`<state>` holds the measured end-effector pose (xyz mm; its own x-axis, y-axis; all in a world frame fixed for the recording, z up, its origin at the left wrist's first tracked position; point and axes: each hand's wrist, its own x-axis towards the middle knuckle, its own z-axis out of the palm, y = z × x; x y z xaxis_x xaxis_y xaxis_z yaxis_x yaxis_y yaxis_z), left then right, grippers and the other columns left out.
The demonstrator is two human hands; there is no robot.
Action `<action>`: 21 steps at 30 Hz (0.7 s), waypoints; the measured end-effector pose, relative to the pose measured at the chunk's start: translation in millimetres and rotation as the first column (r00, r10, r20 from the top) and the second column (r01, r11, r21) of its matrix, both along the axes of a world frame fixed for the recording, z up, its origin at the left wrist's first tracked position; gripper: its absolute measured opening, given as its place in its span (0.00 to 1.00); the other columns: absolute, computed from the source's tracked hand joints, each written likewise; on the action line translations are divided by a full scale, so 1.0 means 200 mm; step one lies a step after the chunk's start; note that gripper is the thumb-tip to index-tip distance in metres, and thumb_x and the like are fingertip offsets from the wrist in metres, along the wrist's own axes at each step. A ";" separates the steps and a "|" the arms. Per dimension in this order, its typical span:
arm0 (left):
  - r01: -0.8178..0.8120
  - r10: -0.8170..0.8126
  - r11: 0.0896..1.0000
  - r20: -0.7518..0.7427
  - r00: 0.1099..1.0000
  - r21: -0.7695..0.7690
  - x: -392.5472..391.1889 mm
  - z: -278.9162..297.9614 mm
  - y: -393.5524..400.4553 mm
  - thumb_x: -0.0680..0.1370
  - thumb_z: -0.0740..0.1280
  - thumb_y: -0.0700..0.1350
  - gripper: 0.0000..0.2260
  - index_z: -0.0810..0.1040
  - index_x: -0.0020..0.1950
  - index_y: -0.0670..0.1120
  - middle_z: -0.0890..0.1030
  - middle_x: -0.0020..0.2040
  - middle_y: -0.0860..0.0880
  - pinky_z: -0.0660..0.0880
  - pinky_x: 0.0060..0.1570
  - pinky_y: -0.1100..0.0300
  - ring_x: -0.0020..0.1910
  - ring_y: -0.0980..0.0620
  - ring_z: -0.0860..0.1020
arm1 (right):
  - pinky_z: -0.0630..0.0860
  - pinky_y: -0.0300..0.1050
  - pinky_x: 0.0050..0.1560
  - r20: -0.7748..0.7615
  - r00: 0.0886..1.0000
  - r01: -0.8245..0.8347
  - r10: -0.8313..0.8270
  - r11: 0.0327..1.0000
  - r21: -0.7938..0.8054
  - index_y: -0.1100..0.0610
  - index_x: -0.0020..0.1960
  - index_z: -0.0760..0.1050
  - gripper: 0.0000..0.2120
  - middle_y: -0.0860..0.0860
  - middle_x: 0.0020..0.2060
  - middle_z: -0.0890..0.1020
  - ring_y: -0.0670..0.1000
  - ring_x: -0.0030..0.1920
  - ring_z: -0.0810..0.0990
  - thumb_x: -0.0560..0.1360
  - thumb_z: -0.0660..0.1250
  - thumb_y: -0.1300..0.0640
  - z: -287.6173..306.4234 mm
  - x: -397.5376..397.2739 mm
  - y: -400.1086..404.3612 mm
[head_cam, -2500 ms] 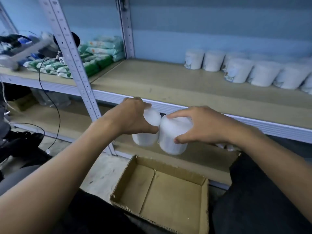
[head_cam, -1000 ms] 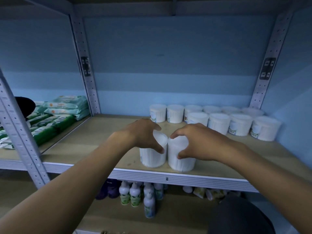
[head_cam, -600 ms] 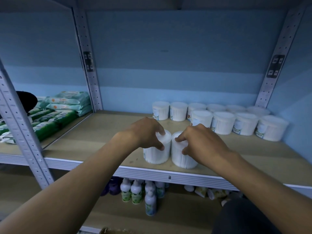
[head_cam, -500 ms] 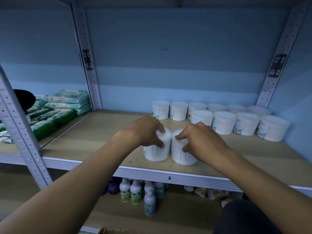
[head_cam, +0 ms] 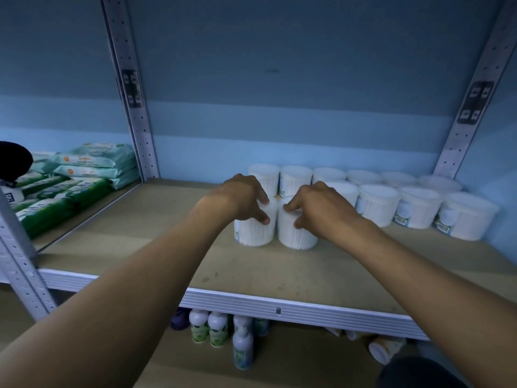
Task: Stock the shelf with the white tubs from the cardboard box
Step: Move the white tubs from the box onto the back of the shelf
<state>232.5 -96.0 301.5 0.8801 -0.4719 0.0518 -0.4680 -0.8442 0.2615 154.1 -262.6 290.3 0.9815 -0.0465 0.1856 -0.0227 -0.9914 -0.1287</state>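
**Q:** Since half a second ago, what has moved?

**A:** Both tubs now stand deeper on the shelf (head_cam: 156, 242), away from its front rail (head_cam: 279, 305) and close to the stocked rows. The left hand (head_cam: 242, 198) grips the left tub (head_cam: 253, 231) from above, fingers curled over its lid. The right hand (head_cam: 319, 208) grips the right tub (head_cam: 296, 233) the same way.

**Q:** How are the two tubs oriented?

**A:** Each stands upright, long axis vertical, lid up, base flat on the board. Their walls touch or nearly touch; which cannot be told.

**Q:** What room lies around them?

**A:** Bare board extends to the left as far as the grey upright (head_cam: 134, 107) and forward to the front rail. Behind and to the right stand the stocked tubs (head_cam: 419, 208) in two rows reaching the right-hand wall.

**Q:** What do the containers hold?

**A:** Fine vertical white lines show through the tub walls; the contents cannot be identified. Green wipe packs (head_cam: 92, 166) are stacked in the next bay, and bottles (head_cam: 215, 329) stand on the lower shelf.
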 end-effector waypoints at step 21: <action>-0.007 0.008 0.998 0.031 0.999 -0.056 0.38 -0.04 -0.16 0.68 0.78 0.55 0.24 0.81 0.63 0.52 0.79 0.64 0.49 0.74 0.62 0.53 0.61 0.48 0.77 | 0.77 0.48 0.50 0.113 0.994 -0.015 0.010 0.999 0.045 0.52 0.61 0.82 0.18 0.55 0.56 0.80 0.58 0.57 0.78 0.72 0.74 0.62 -0.08 0.40 -0.17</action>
